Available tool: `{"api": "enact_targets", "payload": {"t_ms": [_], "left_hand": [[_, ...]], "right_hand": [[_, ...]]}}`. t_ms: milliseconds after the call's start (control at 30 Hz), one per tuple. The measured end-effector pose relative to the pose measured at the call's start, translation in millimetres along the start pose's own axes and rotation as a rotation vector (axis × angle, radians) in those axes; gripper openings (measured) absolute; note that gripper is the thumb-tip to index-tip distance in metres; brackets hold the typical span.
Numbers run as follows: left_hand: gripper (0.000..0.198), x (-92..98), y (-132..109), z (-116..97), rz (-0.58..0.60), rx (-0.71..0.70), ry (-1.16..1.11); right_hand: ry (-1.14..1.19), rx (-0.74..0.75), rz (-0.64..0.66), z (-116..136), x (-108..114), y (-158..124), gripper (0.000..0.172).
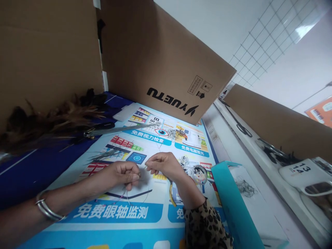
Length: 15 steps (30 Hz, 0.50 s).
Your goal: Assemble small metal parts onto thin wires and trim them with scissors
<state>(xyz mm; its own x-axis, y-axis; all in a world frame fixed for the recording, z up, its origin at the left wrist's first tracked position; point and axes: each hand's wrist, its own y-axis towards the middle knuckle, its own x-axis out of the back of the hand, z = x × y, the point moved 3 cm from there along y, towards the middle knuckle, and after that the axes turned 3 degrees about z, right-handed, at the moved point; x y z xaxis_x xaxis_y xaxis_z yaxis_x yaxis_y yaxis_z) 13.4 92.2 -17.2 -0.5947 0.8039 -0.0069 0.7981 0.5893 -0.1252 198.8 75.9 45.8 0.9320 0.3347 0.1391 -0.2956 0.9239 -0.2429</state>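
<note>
My left hand (124, 174) is closed in a loose fist over a printed poster (145, 211), gripping thin wires that hang down below it (127, 197). A silver bangle (46, 207) circles that wrist. My right hand (162, 164), with a leopard-print sleeve (204, 224) behind it, pinches the end of a fine wire or strand between thumb and forefinger, close to the left hand. Yellow-handled pliers (171, 193) lie on the poster just under my right wrist.
A bundle of dark and tawny feathers (52, 121) lies at the left. Cardboard sheets (155, 58) stand behind as walls. A small heap of metal bits (173, 133) sits farther back. A teal box (233, 200) holding wire pieces stands at the right.
</note>
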Motion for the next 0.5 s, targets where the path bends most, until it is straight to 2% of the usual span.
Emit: {"api": "enact_targets", "payload": {"t_ms": [100, 267, 500], "left_hand": [[0.027, -0.3, 0, 2, -0.008, 0.028, -0.026], [0.028, 1.6, 2, 3, -0.038, -0.005, 0.113], [0.022, 8.7, 0, 0, -0.08, -0.021, 0.362]], "right_hand": [[-0.023, -0.04, -0.025, -3, 3, 1, 0.04], [-0.065, -0.143, -0.002, -11, 5, 2, 0.034], [-0.153, -0.083, -0.031, -12, 5, 3, 0.02]]}}
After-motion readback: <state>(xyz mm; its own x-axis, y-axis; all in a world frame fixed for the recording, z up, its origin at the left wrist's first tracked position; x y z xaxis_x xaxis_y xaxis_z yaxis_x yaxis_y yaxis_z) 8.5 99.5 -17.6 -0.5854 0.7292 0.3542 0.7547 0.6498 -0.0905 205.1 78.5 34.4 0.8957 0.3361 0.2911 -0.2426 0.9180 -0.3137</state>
